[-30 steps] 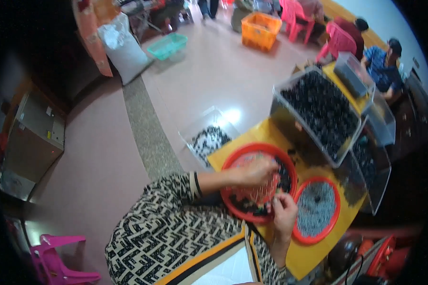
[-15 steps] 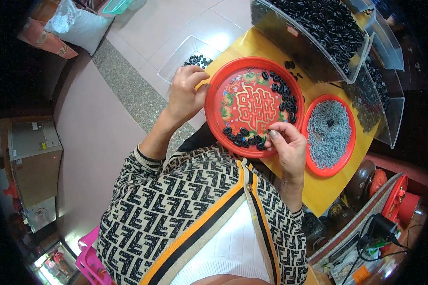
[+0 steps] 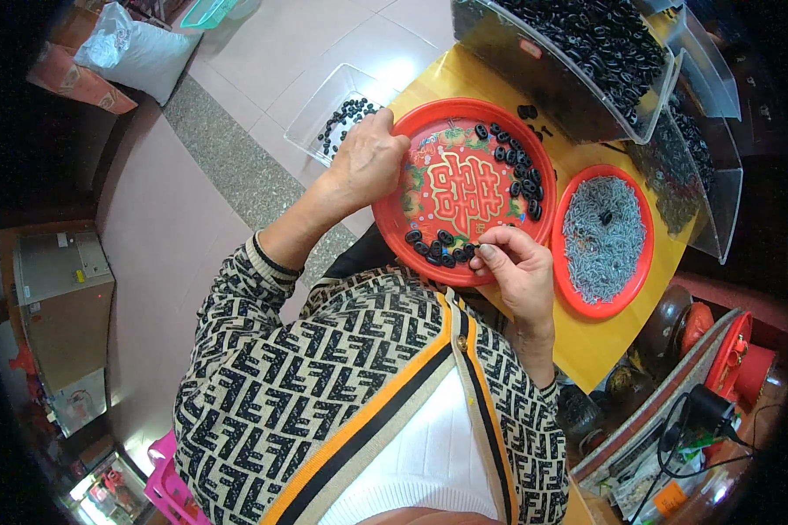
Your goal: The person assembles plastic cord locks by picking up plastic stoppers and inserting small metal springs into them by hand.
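Observation:
A round red tray (image 3: 392, 229) with a patterned base sits in front of me. Small black oval pieces (image 3: 521, 164) lie along its right side, and more black pieces (image 3: 435, 249) lie near its front edge. My right hand (image 3: 518, 271) is over the front right of this tray, thumb and forefinger pinched on a small black piece (image 3: 475, 249) that is mostly hidden. At the tray's left rim is my left hand (image 3: 366, 162), its fingers curled closed. What it holds, if anything, is hidden.
A smaller red tray (image 3: 574, 293) of small grey screw-like parts stands to the right on the yellow tabletop (image 3: 600, 350). Clear bins (image 3: 543, 87) heaped with black pieces stand at the far right. Beyond my left hand, a low clear box (image 3: 302, 131) holds scattered black pieces.
My left hand has moved right, from above the clear box to the tray's rim, and its fingers have curled in. More black pieces show in that box. My right hand has shifted slightly left.

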